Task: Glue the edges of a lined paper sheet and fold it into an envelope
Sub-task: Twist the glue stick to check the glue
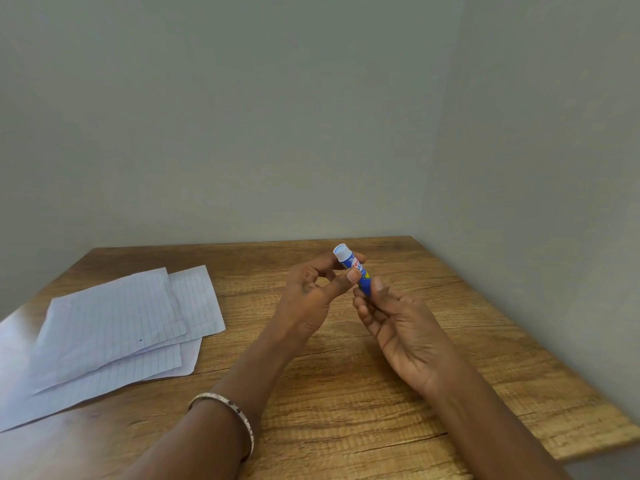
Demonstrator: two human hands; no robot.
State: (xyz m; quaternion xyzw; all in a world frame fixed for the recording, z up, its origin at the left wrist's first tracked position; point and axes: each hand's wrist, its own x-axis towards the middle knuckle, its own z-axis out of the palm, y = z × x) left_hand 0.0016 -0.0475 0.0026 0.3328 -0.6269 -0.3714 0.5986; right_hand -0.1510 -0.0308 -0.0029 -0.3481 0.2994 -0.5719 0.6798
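So you've got the glue stick [354, 271] up in the air over the desk [346, 393], tilted, with its white cap [340, 252] pointing up and away from you. Your left hand [311, 296] pinches the upper part of the tube just under the cap, thumb on the near side and fingers [322, 268] curled round the back. Your right hand [398, 327] grips the bottom end, with its fingers [363, 311] wrapped around the base. Both hands are clamped on the same stick, nearly touching each other. There's a bangle [225, 410] on your left wrist.

The lined paper sheets [114, 327] are lying flat on the left side of the desk, well apart from your hands. It's a loose, fanned stack of overlapping sheets, and the lowest one runs out to the left edge of the view.

Room-wise, there's a stretch of bare wood between the paper and your left forearm, and more of it under and in front of your hands. The desk's far edge sits right against the wall [311, 133]. The right edge runs diagonally down past your right arm, with a wall close on that side too, so it's tighter there.
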